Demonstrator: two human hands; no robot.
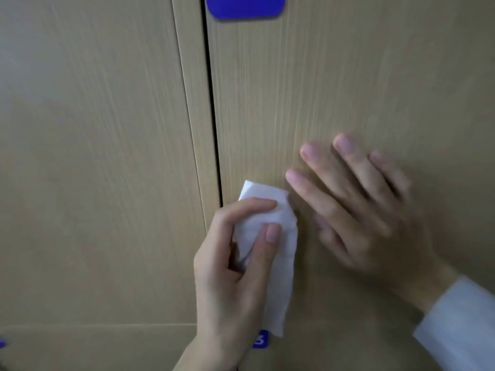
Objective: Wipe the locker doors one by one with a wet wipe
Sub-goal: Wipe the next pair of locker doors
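— White and folded, the wet wipe sits nearest the camera, pinched in the left hand: thumb on its front, fingers curled over its top edge. Its long axis runs up and down, with the loose end hanging below the hand.

— And which way does the door lie from it?

— Straight behind. The wipe is held against, or just off, the right-hand locker door, close beside the dark gap at that door's left edge. Whether it truly touches cannot be told.

— The other hand?

— The right hand, in a white sleeve, lies flat with straight, spread fingers on the same door, just right of the wipe. It holds nothing and is blurred. The left hand is clearly the one placed to wipe.

— Any writing?

— A small blue tag under the wipe's tip shows what looks like a 5. Farther up, a larger blue plate is cut off, with nothing legible. The left-hand locker door bears no label in view.
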